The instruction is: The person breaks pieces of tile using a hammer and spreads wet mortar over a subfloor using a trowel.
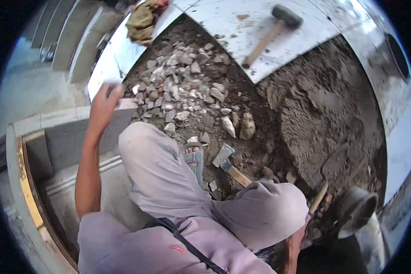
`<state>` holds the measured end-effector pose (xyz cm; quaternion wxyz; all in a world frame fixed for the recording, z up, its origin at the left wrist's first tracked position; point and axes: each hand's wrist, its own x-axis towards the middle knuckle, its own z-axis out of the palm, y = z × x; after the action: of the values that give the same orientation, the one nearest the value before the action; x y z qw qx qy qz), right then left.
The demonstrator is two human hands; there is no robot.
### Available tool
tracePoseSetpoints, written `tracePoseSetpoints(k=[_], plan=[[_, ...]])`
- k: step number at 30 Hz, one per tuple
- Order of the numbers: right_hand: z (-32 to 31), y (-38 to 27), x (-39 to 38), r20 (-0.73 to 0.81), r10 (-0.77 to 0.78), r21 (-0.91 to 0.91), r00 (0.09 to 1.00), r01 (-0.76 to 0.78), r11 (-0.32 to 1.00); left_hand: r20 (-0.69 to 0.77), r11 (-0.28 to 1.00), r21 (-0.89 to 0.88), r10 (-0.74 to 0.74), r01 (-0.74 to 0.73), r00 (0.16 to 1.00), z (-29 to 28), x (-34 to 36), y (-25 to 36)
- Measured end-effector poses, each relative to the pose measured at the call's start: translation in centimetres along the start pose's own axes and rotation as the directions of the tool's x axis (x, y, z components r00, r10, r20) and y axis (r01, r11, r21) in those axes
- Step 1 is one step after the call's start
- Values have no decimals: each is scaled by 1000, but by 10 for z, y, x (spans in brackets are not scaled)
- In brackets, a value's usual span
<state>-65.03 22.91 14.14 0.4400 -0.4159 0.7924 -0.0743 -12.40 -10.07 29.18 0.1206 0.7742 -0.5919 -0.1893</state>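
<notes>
My left hand [106, 102] is raised over the corner of a low tiled wall, beside a heap of broken stones [173, 84]. Its fingertips are blurred, a gap shows between thumb and fingers, and nothing is visible in it. Low at the right, my right hand [298, 235] is partly hidden behind my knee. It is closed on the wooden handle of a trowel [318, 197], whose blade lies against wet mortar [324, 109]. A hammer with a pale metal head [223, 155] lies on the dirt between my legs, its handle end hidden by my knee.
A mallet [274, 34] rests on white floor tiles [223, 18] ahead. A dark bucket [357, 208] leans at the right, and another round container [396, 57] stands farther off. A crumpled cloth [141, 20] lies at the far left, near steps [71, 41].
</notes>
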Motion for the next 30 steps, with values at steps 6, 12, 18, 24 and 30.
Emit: tracePoseSetpoints(k=[6,12,18,24,30], plan=[[11,-132,129,-135,-604,-146,786,587,796,776,778,429,-578,459,253,-37,-253,-177],[67,-310,227,99,-784,136,612,773,620,900,545,427,-337,721,-277,-15,-389,-141],[167,-432,249,381,-845,408,375,753,517,920,219,275,-342,936,-190,-21,-485,-69],[233,-426,266,493,-857,218,149,932,288,950,842,252,-310,476,44,-18,-481,-12],[183,-265,237,985,-173,7,2,999,52,888,772,214,-409,598,210,-13,-463,-50]])
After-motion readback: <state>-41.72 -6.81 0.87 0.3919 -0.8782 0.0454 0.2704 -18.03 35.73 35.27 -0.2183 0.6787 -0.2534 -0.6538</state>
